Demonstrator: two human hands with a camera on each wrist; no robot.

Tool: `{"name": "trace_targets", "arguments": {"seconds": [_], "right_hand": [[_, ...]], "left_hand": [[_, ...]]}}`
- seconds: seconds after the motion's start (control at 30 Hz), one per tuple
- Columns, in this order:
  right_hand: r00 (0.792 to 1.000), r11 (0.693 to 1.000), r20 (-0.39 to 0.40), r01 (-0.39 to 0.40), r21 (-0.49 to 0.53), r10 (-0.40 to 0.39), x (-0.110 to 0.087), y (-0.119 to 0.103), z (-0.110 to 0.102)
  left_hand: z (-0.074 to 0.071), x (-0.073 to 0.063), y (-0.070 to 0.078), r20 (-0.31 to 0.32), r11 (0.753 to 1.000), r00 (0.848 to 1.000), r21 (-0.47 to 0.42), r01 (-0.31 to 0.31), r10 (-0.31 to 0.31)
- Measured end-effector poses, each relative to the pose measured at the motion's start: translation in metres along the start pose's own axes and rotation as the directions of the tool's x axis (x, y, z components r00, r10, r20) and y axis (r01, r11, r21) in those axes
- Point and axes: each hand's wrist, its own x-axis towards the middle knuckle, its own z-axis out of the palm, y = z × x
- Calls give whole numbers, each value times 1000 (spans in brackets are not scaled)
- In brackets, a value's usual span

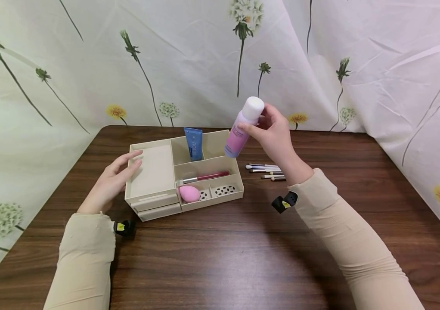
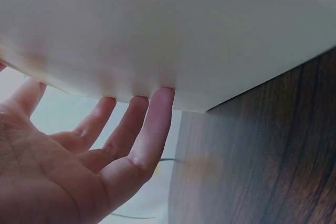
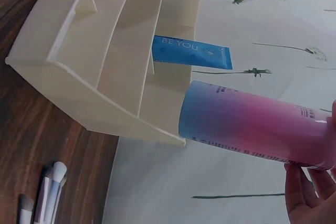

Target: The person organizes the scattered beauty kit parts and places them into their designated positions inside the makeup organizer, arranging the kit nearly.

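A dark table (image 1: 220,249) runs out of frame on the near side | cream box (image 1: 152,172) atop | left hand (image 1: 113,181), grasping nothing, touches its left edge | right hand (image 1: 276,133) grips a tilted bottle (image 1: 237,137) near its far right corner | blue tube (image 1: 194,144), lower end hidden | brushes (image 1: 260,171), handle ends hidden behind the right wrist

Pink-blue bottle (image 1: 236,138) (white-capped), tilted, near organizer (image 1: 152,170)

The organizer (image 1: 152,172) stands near the table's (image 1: 189,267) far edge, left of the brushes (image 1: 268,171). Inside, the tube (image 1: 194,146) stands at back, a lone brush (image 1: 213,175) before it, the sponge (image 1: 190,194) by the front edge; the bottle (image 1: 239,133) is near the back right corner.
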Motion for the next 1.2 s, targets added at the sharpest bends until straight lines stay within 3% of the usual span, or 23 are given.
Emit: {"name": "trace_targets", "arguments": {"seconds": [0.3,0.53,1.2], "right_hand": [[999,999,43,8,-32,-7,13,0,19],[999,999,32,-8,-54,10,21,5,34],[996,990,27,-87,-113,91,34,23,54]], "left_hand": [[0,0,-1,-8,1000,1000,5,-3,3],[-1,-1,-1,-18,1000,1000,23,-13,13],[-1,0,0,3,1000,1000,8,2,-2]]}}
